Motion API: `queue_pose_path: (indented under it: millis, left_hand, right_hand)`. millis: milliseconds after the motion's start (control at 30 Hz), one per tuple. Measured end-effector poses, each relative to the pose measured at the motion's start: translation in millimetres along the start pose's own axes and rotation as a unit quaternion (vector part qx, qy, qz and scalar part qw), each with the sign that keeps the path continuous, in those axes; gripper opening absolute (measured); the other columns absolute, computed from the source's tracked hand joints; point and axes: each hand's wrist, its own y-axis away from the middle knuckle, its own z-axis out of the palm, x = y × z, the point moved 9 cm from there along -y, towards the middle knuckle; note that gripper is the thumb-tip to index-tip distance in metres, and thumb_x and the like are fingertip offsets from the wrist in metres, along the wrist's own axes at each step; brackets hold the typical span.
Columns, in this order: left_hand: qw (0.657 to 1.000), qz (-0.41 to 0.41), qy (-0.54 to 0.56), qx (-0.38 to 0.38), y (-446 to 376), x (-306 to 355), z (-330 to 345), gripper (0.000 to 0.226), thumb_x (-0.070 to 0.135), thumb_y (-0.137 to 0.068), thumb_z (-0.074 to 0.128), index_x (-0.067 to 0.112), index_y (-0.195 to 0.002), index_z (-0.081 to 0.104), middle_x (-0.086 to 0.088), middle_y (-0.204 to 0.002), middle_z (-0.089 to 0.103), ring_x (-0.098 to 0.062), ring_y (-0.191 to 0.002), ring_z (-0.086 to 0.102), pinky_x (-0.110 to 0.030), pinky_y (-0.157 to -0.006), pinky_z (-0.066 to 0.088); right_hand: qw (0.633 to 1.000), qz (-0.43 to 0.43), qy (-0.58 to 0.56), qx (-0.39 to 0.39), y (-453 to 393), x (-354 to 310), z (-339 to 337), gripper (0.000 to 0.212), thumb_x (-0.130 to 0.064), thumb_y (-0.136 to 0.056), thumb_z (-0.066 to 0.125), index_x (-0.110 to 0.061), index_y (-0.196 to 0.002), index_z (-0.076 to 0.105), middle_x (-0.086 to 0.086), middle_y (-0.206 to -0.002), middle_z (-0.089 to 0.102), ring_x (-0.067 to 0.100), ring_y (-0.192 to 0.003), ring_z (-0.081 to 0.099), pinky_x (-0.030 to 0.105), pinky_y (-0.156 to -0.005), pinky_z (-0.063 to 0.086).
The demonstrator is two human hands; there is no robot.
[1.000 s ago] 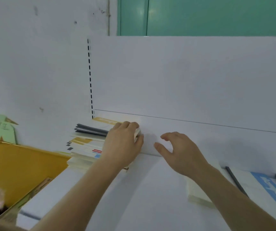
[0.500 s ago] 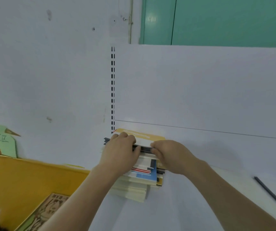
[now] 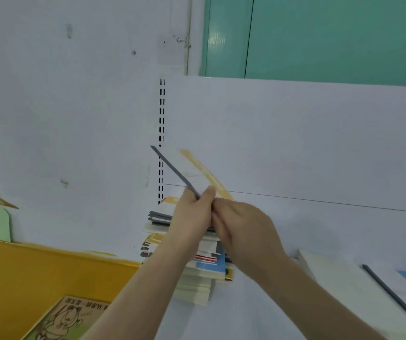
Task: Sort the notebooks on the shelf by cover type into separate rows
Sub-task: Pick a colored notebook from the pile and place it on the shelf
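Both hands, the left hand [image 3: 192, 217] and right hand [image 3: 241, 224], pinch a thin notebook [image 3: 194, 173], tilted up above the stack [image 3: 187, 256] at the shelf's [image 3: 258, 303] back left corner; bare shelf lies rightward.

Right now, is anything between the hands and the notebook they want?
No, nothing visible. Both the left hand and right hand already pinch the yellow-striped notebook, tilted up above the stack. White shelf lies bare to the right.
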Motion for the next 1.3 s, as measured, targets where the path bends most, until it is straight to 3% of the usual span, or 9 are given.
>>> queue_pose_path:
  millis: [100,267,400,500,667,900,1067,1167,1300]
  left_hand:
    - [0.988,0.082,-0.042,0.124,-1.0,15.7,-29.4,0.023,0.018,-0.102,0.047,0.029,-0.122,0.052,0.008,-0.109,0.068,-0.013,-0.098,0.065,-0.037,-0.083,0.054]
    - [0.969,0.120,-0.108,0.186,-7.8,27.8,-78.1,0.032,0.017,-0.102,0.046,0.031,-0.130,0.046,0.017,-0.110,0.062,-0.016,-0.103,0.060,-0.039,-0.091,0.049]
    - [0.971,0.100,-0.117,0.185,-7.4,20.1,-95.3,0.032,0.016,-0.103,0.043,0.038,-0.126,0.044,0.023,-0.105,0.057,-0.007,-0.099,0.056,-0.033,-0.078,0.044]
    - [0.967,0.096,-0.144,0.185,-6.4,15.2,-105.1,0.037,0.014,-0.104,0.040,0.037,-0.133,0.040,0.017,-0.109,0.057,-0.008,-0.097,0.055,-0.032,-0.074,0.046]
    - [0.961,0.100,-0.137,0.217,-5.4,22.1,-123.3,0.042,0.013,-0.104,0.038,0.035,-0.140,0.037,0.011,-0.120,0.055,-0.020,-0.106,0.053,-0.038,-0.081,0.047]
    - [0.978,0.080,-0.056,0.185,-5.6,16.9,-113.9,0.038,0.015,-0.105,0.041,0.041,-0.133,0.044,0.011,-0.122,0.060,-0.016,-0.107,0.059,-0.037,-0.083,0.052]
    - [0.991,0.096,0.005,0.093,6.8,13.9,-58.0,0.020,0.036,-0.106,0.042,0.041,-0.119,0.055,0.012,-0.111,0.070,-0.013,-0.105,0.068,-0.046,-0.094,0.055]
    - [0.991,0.118,-0.012,0.057,14.2,17.3,-41.2,0.020,0.037,-0.102,0.052,0.040,-0.121,0.055,0.017,-0.110,0.071,-0.005,-0.103,0.068,-0.035,-0.091,0.055]
    - [0.994,0.097,0.006,0.051,12.0,9.0,-44.1,0.032,0.014,-0.103,0.051,0.039,-0.122,0.053,0.016,-0.108,0.072,-0.010,-0.100,0.070,-0.032,-0.076,0.058]
  right_hand:
    - [0.998,0.035,-0.052,-0.029,9.2,14.4,8.0,0.044,-0.036,-0.102,0.036,-0.009,-0.130,0.058,0.004,-0.127,0.064,0.017,-0.115,0.056,0.028,-0.098,0.042]
    - [0.960,0.171,-0.043,-0.217,14.9,67.2,48.1,0.055,-0.037,-0.105,0.033,-0.014,-0.154,0.025,-0.001,-0.160,0.024,0.013,-0.147,0.018,0.019,-0.113,0.011]
    - [0.922,0.135,-0.061,-0.358,23.6,63.4,94.5,0.036,-0.045,-0.102,0.037,-0.018,-0.121,0.053,-0.008,-0.124,0.053,0.020,-0.119,0.048,0.032,-0.106,0.037]
    - [0.949,0.073,0.010,-0.307,14.7,54.6,89.7,0.033,-0.036,-0.104,0.035,-0.016,-0.093,0.058,-0.002,-0.089,0.060,0.023,-0.087,0.056,0.033,-0.076,0.043]
    - [0.961,0.085,0.075,-0.251,-1.7,68.0,60.2,0.019,-0.026,-0.105,0.038,-0.021,-0.098,0.054,-0.002,-0.073,0.052,0.023,-0.068,0.054,0.035,-0.063,0.049]
    - [0.985,0.143,0.058,0.082,-20.7,57.0,-23.1,0.033,-0.027,-0.102,0.043,-0.014,-0.077,0.061,-0.010,-0.047,0.032,0.013,-0.036,0.029,0.021,-0.043,0.024]
    - [0.995,0.080,0.028,0.056,-5.4,-20.9,10.8,0.029,-0.027,-0.097,0.045,-0.014,-0.094,0.070,0.004,-0.083,0.070,0.025,-0.076,0.066,0.035,-0.067,0.055]
    - [0.997,0.072,-0.001,0.010,11.0,-37.7,35.7,0.039,-0.025,-0.098,0.041,-0.007,-0.123,0.064,0.012,-0.122,0.066,0.026,-0.116,0.062,0.038,-0.095,0.052]
    - [0.999,0.043,-0.005,0.000,21.9,-32.3,29.5,0.043,-0.029,-0.101,0.037,-0.009,-0.129,0.062,0.009,-0.136,0.059,0.022,-0.129,0.053,0.041,-0.103,0.047]
